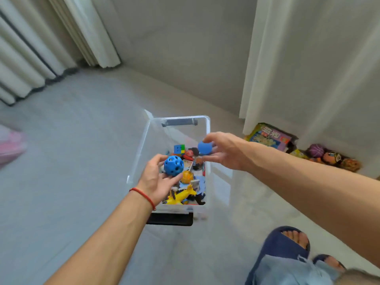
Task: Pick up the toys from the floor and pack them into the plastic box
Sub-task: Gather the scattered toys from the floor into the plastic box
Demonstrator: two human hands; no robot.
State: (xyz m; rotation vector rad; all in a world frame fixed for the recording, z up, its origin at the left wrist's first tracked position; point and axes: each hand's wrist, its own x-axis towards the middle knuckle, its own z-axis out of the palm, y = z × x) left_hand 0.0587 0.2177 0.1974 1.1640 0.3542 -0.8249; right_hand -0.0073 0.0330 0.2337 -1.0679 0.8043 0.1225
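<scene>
Head: puzzle box (268, 136) beside curtain (287, 64)

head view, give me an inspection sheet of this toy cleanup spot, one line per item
surface: grey tiled floor.
job's things: clear plastic box open, partly filled with toys; yellow toy and colourful cube inside.
clutter: game box and plush balls on the floor by the right curtain.
hands: left hand holds a holed blue ball over the box; right hand holds a smooth blue ball in its fingers.
cables: nothing seen.
surroundings: curtains, plain wall, blurred pink thing at the left edge.
</scene>
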